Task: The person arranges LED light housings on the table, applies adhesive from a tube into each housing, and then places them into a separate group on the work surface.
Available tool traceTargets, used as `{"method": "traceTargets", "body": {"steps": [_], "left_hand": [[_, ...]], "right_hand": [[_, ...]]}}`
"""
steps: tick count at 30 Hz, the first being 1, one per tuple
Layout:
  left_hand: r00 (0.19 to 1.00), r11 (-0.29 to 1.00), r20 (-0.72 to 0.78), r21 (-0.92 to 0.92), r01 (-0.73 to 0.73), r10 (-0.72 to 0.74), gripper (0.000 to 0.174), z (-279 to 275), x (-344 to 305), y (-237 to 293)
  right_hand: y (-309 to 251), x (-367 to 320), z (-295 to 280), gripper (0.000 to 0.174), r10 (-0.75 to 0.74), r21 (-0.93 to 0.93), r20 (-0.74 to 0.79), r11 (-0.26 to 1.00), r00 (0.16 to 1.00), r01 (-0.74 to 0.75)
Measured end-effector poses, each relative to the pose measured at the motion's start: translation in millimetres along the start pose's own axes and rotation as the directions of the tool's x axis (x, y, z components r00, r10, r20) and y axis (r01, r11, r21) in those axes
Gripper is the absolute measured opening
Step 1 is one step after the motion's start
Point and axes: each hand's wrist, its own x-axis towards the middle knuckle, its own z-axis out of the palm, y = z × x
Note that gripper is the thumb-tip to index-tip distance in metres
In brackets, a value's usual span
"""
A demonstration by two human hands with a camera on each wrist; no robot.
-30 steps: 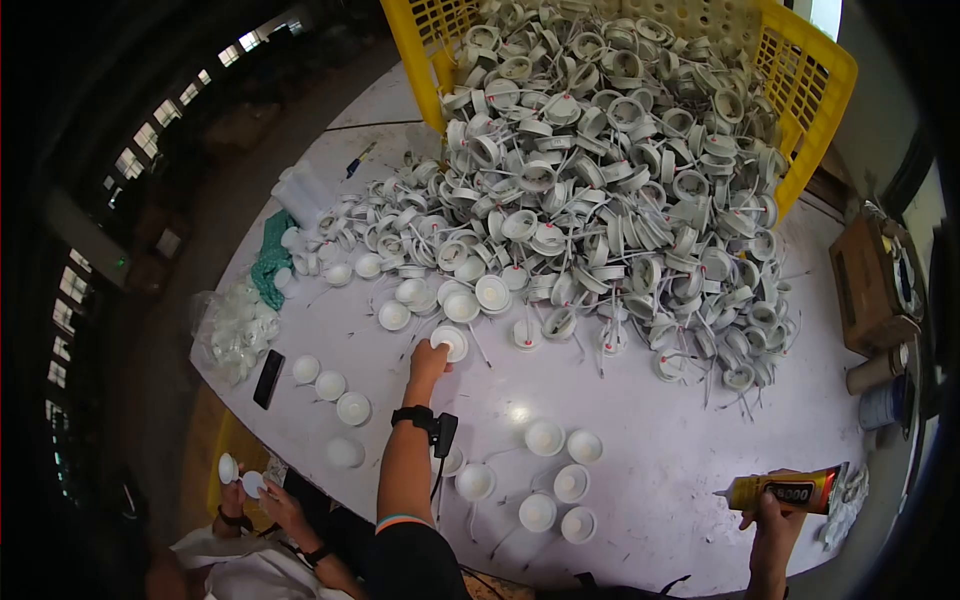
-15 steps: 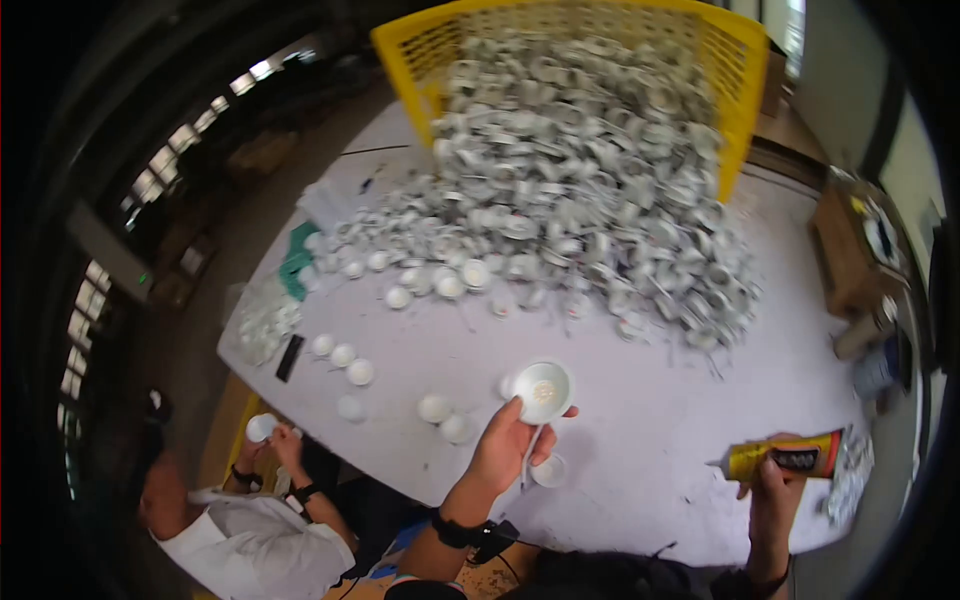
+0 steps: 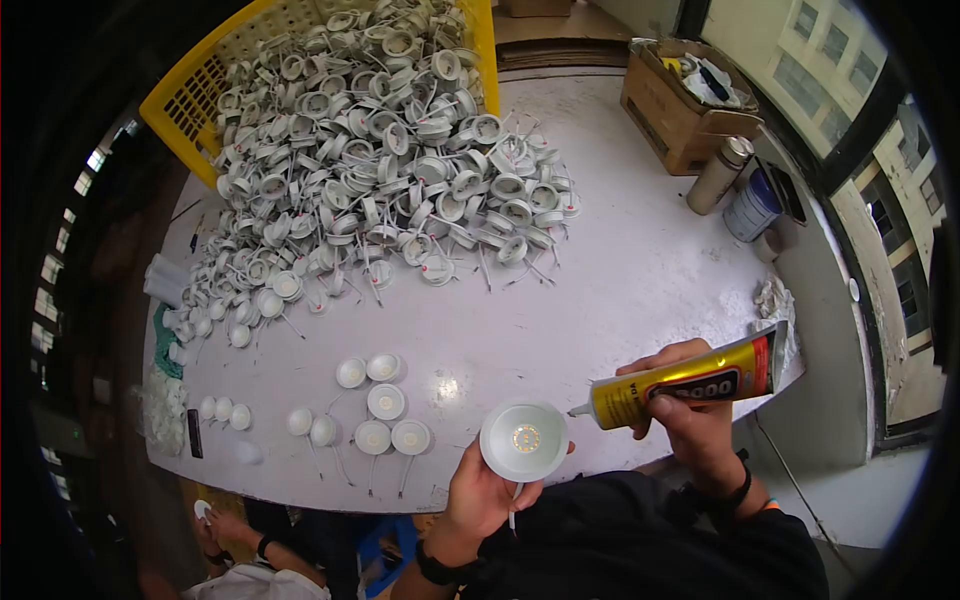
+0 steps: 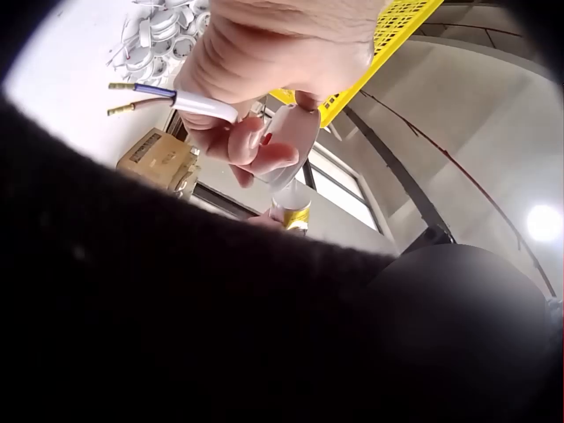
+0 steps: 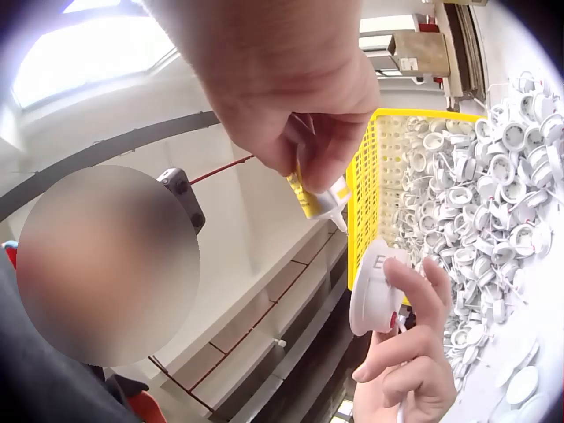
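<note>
In front of the body, my left hand [image 3: 482,497] holds a white round LED downlight [image 3: 525,440], its open face up and a small disc of LEDs at the bottom of the cup. Its white cable [image 4: 204,105], ending in bare blue and brown wires, hangs past the fingers in the left wrist view. My right hand [image 3: 698,436] grips a yellow and black glue tube [image 3: 690,385], thumb on its side. The tube lies tilted, and its nozzle [image 3: 580,410] points at the downlight, right at the rim in the head view.
Several similar downlights [image 3: 387,402] stand left on the table. Behind is a big heap of white lamp housings [image 3: 390,180] spilling from a yellow crate [image 3: 180,105]. A carton [image 3: 680,130], metal flask [image 3: 718,178] and blue can [image 3: 752,208] line the right edge. Another person's hands [image 3: 228,532] work lower left.
My left hand has drawn back from the lights near the heap, bringing a downlight to the body. The glue tube now meets it at the rim. The head view has swung right.
</note>
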Motion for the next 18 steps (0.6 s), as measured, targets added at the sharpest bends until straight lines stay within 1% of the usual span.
{"method": "traceTargets", "body": {"steps": [1,3,4,6,7,9,10,12,13,15,17,18], "left_hand": [[1.0,1.0,0.005,-0.002,0.005,-0.005,0.056,6,4,-3],[0.993,0.999,-0.118,-0.032,-0.005,0.001,0.055,19,9,-4],[0.993,0.999,-0.115,-0.033,-0.006,0.002,0.055,17,10,-5],[0.995,0.996,0.099,-0.09,0.002,0.007,0.055,12,11,-7],[0.995,0.996,0.101,-0.093,0.001,0.009,0.055,13,12,-7],[0.989,0.984,0.148,-0.18,0.015,0.012,0.054,16,13,-6],[0.989,0.983,0.15,-0.182,0.012,0.015,0.054,19,13,-6],[0.997,0.987,0.054,-0.153,-0.039,0.048,0.054,25,11,-4],[0.997,0.987,0.055,-0.155,-0.042,0.052,0.054,21,11,-5],[0.986,0.984,0.154,-0.177,-0.032,0.06,0.052,10,10,-10],[0.985,0.982,0.166,-0.189,-0.025,0.057,0.051,10,8,-10],[0.983,0.98,0.176,-0.198,-0.015,0.05,0.05,10,7,-10]], "right_hand": [[-1,0,-1,0.029,-0.004,0.018,0.022,1.0,1.0,0.004],[-4,-2,-2,0.029,-0.012,0.022,0.038,1.0,0.999,0.011],[-5,-2,-2,0.029,-0.025,-0.02,0.056,0.999,0.998,0.026],[-7,-3,-1,0.031,-0.035,-0.103,0.091,0.994,0.995,0.044],[-7,-4,-1,0.031,-0.034,-0.106,0.092,0.993,0.995,0.044],[-8,-4,1,0.032,-0.05,-0.19,0.114,0.979,0.992,0.071],[-11,-4,1,0.032,-0.011,-0.249,0.118,0.968,0.993,0.04],[-9,-6,3,0.032,-0.013,-0.262,0.115,0.964,0.993,0.043],[-9,-6,4,0.032,-0.016,-0.272,0.11,0.961,0.994,0.046],[-9,-6,9,0.031,0.005,-0.261,0.106,0.965,0.994,0.023],[-9,-5,11,0.031,0.025,-0.247,0.1,0.969,0.995,0.001],[-8,-5,13,0.03,0.006,-0.29,0.103,0.957,0.995,0.024]]}}
